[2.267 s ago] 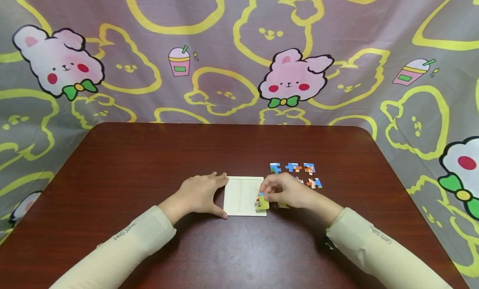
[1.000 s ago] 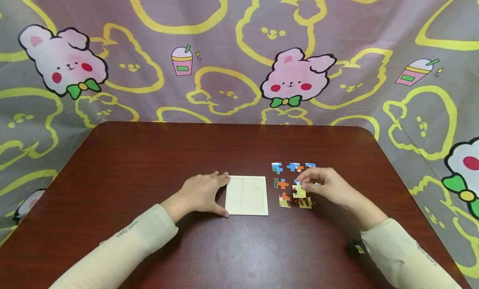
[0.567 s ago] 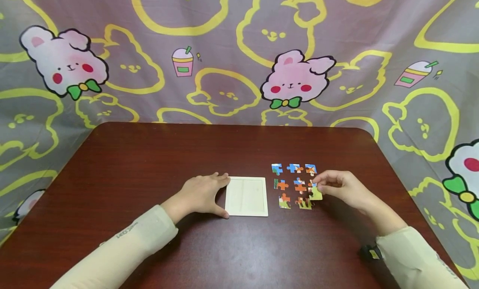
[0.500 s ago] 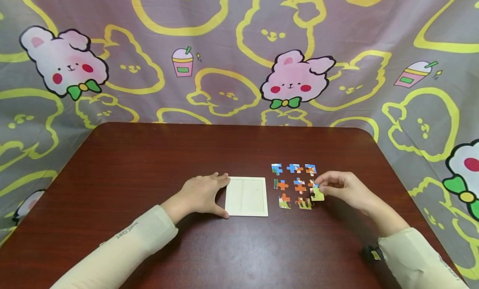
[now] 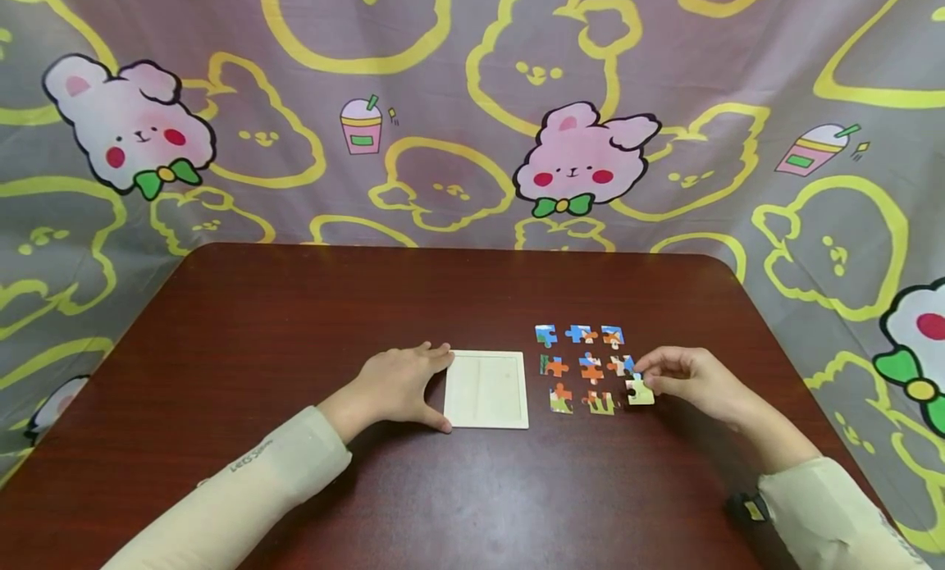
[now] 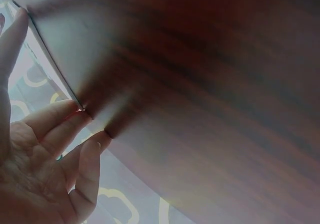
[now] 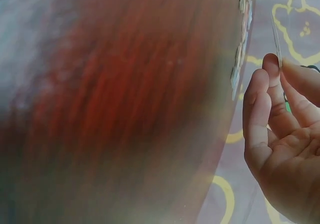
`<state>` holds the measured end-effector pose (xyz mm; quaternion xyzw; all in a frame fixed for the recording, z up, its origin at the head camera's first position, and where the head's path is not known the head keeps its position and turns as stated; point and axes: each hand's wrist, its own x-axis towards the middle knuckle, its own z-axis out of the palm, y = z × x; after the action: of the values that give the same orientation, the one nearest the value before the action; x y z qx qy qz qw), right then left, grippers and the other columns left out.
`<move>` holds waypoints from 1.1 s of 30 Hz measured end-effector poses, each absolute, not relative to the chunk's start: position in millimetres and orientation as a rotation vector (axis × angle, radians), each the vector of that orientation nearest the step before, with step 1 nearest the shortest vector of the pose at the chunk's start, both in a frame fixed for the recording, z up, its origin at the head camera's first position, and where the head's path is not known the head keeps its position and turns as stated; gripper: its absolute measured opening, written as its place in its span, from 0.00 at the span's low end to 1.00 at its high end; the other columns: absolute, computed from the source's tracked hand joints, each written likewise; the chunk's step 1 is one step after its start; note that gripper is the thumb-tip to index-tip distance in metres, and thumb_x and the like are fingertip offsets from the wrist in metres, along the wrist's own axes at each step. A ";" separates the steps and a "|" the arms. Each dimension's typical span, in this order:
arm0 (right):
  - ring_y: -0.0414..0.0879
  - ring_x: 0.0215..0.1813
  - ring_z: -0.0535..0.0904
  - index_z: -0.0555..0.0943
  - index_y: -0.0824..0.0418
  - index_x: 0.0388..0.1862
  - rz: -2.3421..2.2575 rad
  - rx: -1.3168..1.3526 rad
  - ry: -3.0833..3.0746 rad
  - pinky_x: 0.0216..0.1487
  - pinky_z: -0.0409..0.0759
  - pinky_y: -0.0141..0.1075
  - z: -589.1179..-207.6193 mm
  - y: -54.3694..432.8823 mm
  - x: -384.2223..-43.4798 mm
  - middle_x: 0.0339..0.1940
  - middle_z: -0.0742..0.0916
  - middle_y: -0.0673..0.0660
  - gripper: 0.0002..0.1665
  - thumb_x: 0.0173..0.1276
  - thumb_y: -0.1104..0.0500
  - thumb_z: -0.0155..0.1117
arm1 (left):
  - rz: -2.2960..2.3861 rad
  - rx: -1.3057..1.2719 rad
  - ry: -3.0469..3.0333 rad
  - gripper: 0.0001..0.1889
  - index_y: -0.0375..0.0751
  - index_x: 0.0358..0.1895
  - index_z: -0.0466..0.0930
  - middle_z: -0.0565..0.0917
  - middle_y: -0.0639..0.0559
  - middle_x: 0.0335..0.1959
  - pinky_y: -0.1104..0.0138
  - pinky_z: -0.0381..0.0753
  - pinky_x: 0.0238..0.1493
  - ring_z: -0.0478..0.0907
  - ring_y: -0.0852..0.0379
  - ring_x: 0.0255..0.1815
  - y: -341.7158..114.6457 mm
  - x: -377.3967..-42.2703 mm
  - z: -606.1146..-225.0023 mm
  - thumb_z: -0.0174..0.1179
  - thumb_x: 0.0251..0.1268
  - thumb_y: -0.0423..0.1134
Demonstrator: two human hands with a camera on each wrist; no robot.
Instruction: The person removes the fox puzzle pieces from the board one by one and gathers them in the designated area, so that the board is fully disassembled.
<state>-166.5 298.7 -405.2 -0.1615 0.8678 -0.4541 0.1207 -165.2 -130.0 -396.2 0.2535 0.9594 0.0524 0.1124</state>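
My right hand (image 5: 697,381) pinches a yellow-green jigsaw puzzle piece (image 5: 641,394) between thumb and fingertips, at the lower right corner of a grid of loose pieces. In the right wrist view that piece (image 7: 276,38) appears edge-on, raised off the table. At the left side of a shallow, pale square puzzle tray (image 5: 486,389), my left hand (image 5: 393,383) rests with thumb and fingers spread, touching its two left corners. The left wrist view shows the thumb and fingertips against the tray's thin edge (image 6: 52,67). Nothing lies in the tray.
Several colourful jigsaw pieces (image 5: 591,367) lie in three rows right of the tray, with blue, orange and green picture parts. Everything stands on a dark reddish-brown table (image 5: 354,299). A patterned cloth (image 5: 443,86) hangs behind and at both sides.
My right hand has carried the yellow-green piece from over the tray rightward across the loose pieces to the grid's lower right corner. The left hand stays at the tray's left side.
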 end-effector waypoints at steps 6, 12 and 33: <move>0.38 0.33 0.81 0.81 0.71 0.49 -1.299 -0.462 2.502 0.36 0.80 0.33 -406.8 300.0 -167.0 0.33 0.86 0.50 0.12 0.70 0.65 0.63 | 0.155 0.743 2.813 0.54 0.49 0.74 0.67 0.66 0.55 0.76 0.47 0.76 0.61 0.65 0.49 0.76 -129.9 -165.6 -396.3 0.72 0.41 0.71; 0.39 0.32 0.81 0.81 0.71 0.48 -1.301 -0.555 2.475 0.34 0.80 0.34 -409.7 300.9 -167.9 0.31 0.86 0.49 0.10 0.70 0.67 0.62 | 0.163 0.747 2.809 0.54 0.49 0.74 0.67 0.66 0.54 0.76 0.47 0.76 0.62 0.65 0.48 0.76 -129.8 -165.7 -396.8 0.72 0.41 0.71; 0.37 0.32 0.80 0.82 0.71 0.46 -1.175 -0.529 2.503 0.35 0.81 0.33 -411.2 299.8 -170.9 0.33 0.87 0.57 0.09 0.69 0.68 0.62 | 0.168 0.756 2.815 0.55 0.49 0.74 0.67 0.66 0.54 0.76 0.47 0.76 0.62 0.65 0.49 0.76 -128.8 -166.0 -397.6 0.72 0.40 0.71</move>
<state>-170.9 299.8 -411.2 -0.1853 0.8774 -0.4117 0.1624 -166.0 -128.8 -397.6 0.2573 0.9582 0.0572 0.1110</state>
